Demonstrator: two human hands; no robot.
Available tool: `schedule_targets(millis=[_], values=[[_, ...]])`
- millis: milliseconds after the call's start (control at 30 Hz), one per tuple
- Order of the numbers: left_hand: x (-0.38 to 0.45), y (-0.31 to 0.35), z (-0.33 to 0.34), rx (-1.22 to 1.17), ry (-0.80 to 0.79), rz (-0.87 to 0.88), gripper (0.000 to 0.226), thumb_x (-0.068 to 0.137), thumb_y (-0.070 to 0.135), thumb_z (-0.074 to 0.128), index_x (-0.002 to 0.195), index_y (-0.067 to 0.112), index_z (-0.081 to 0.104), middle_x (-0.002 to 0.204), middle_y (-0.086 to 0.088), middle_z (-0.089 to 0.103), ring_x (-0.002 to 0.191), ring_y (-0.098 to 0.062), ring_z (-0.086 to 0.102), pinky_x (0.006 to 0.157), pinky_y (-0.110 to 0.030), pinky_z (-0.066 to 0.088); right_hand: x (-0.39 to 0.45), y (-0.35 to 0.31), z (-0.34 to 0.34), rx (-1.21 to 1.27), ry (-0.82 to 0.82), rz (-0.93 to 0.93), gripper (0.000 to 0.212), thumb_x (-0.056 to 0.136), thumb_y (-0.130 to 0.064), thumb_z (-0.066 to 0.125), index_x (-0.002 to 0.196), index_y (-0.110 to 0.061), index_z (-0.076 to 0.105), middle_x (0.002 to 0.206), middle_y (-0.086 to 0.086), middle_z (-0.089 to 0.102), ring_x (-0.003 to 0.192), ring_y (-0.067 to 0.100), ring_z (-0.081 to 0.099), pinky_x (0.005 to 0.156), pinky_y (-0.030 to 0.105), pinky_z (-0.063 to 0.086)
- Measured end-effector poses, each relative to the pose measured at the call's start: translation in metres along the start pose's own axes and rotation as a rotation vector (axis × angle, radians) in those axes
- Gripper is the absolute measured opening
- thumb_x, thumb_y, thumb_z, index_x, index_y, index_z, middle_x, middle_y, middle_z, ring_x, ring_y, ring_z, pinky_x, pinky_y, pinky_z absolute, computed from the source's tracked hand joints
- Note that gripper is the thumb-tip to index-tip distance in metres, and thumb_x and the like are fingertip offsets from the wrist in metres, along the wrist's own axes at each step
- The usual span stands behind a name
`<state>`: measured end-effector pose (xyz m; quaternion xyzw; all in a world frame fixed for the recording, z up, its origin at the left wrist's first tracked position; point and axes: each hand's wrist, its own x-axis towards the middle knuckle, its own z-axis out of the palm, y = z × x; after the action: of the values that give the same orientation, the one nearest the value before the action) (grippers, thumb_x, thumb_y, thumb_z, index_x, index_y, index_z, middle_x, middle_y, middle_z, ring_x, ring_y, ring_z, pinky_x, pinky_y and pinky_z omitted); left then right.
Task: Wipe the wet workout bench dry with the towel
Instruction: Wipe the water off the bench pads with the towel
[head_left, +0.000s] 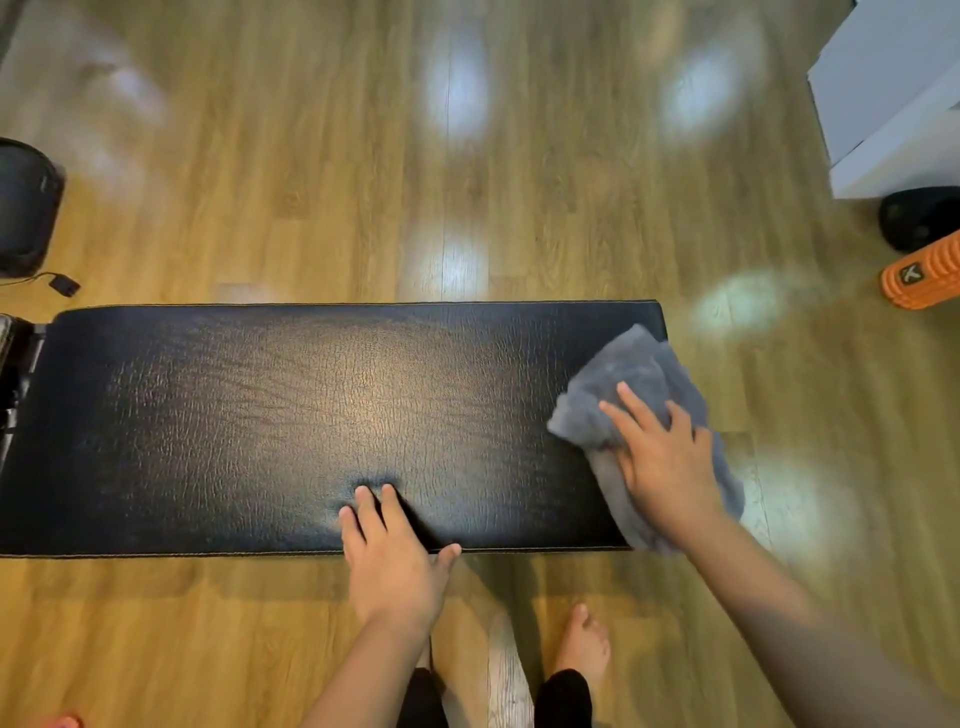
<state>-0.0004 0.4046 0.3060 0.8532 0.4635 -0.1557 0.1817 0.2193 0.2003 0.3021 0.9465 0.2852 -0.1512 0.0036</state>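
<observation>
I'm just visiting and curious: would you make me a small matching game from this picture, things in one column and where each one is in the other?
Things:
1. grey towel
2. left hand
3. orange foam roller
4. white box

Places:
A. on the floor at the far right edge
B. upper right corner
C. on the right end of the black bench, under the right hand
D. resting flat on the bench's near edge

Pairs: 1-C, 2-D, 3-A, 4-B
</observation>
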Motion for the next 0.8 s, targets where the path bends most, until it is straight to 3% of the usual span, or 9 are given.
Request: schedule_targets(millis=[167, 300, 367, 467, 533, 667, 800], values=[[0.001, 0.001, 0.0, 0.025, -0.017, -0.011, 0.112, 0.073, 0.062, 0.069, 0.153, 0.011, 0.009, 0.161, -0.013, 0.006, 0.146, -0.036, 0.003, 0.121, -0.044, 0.011, 0.081, -0.046, -0.027, 0.103, -0.023, 0.071, 0.042, 0.101, -0.037, 0.041, 0.143, -0.037, 0.036, 0.163, -0.013, 0.014, 0.128, 0.043, 0.032, 0.097, 0.056, 0.031], [0.001, 0.001, -0.003, 0.027, -0.043, -0.029, 0.111, 0.074, 0.061, 0.069, 0.153, 0.012, 0.009, 0.162, -0.012, 0.005, 0.146, -0.035, 0.001, 0.121, -0.044, 0.01, 0.072, -0.089, -0.017, 0.068, -0.076, -0.095, 0.054, 0.1, -0.023, 0.046, 0.148, -0.039, 0.027, 0.164, -0.013, 0.005, 0.14, 0.046, 0.018, 0.104, 0.061, 0.027], [0.0, 0.0, -0.005, 0.01, -0.046, -0.039, 0.111, 0.074, 0.061, 0.069, 0.153, 0.012, 0.008, 0.162, -0.011, 0.005, 0.146, -0.034, -0.001, 0.121, -0.044, 0.01, 0.034, -0.094, -0.004, 0.037, -0.077, -0.224, 0.059, 0.096, -0.02, 0.052, 0.147, -0.037, 0.031, 0.164, -0.011, 0.012, 0.14, 0.047, 0.02, 0.1, 0.062, 0.03], [0.0, 0.002, -0.006, 0.001, -0.064, -0.046, 0.111, 0.074, 0.061, 0.07, 0.153, 0.012, 0.008, 0.162, -0.011, 0.004, 0.146, -0.034, -0.002, 0.12, -0.044, 0.01, -0.031, -0.071, 0.011, -0.014, -0.057, -0.398, 0.06, 0.082, -0.019, 0.065, 0.138, -0.034, 0.047, 0.158, -0.007, 0.033, 0.131, 0.048, 0.042, 0.082, 0.057, 0.045], [0.001, 0.004, -0.007, 0.015, -0.079, -0.061, 0.112, 0.074, 0.061, 0.07, 0.153, 0.012, 0.007, 0.162, -0.012, 0.003, 0.146, -0.034, -0.003, 0.12, -0.044, 0.008, -0.059, -0.039, 0.02, -0.045, -0.067, -0.431, 0.053, 0.083, -0.021, 0.05, 0.134, -0.035, 0.051, 0.155, -0.008, 0.036, 0.126, 0.047, 0.049, 0.074, 0.053, 0.048], [0.004, 0.005, -0.006, 0.043, -0.1, -0.066, 0.112, 0.073, 0.062, 0.07, 0.152, 0.01, 0.009, 0.161, -0.013, 0.003, 0.145, -0.037, -0.001, 0.12, -0.045, 0.009, -0.059, 0.012, 0.023, -0.093, -0.046, -0.419, 0.055, 0.085, -0.021, 0.039, 0.137, -0.037, 0.048, 0.158, -0.01, 0.032, 0.123, 0.048, 0.05, 0.074, 0.051, 0.046], [0.005, 0.005, -0.004, 0.081, -0.102, -0.067, 0.113, 0.074, 0.063, 0.068, 0.152, 0.009, 0.008, 0.161, -0.014, 0.001, 0.145, -0.038, -0.001, 0.12, -0.046, 0.008, -0.01, 0.023, 0.012, -0.029, -0.007, -0.272, 0.053, 0.089, -0.024, 0.055, 0.139, -0.04, 0.045, 0.158, -0.013, 0.03, 0.122, 0.046, 0.046, 0.08, 0.052, 0.043]])
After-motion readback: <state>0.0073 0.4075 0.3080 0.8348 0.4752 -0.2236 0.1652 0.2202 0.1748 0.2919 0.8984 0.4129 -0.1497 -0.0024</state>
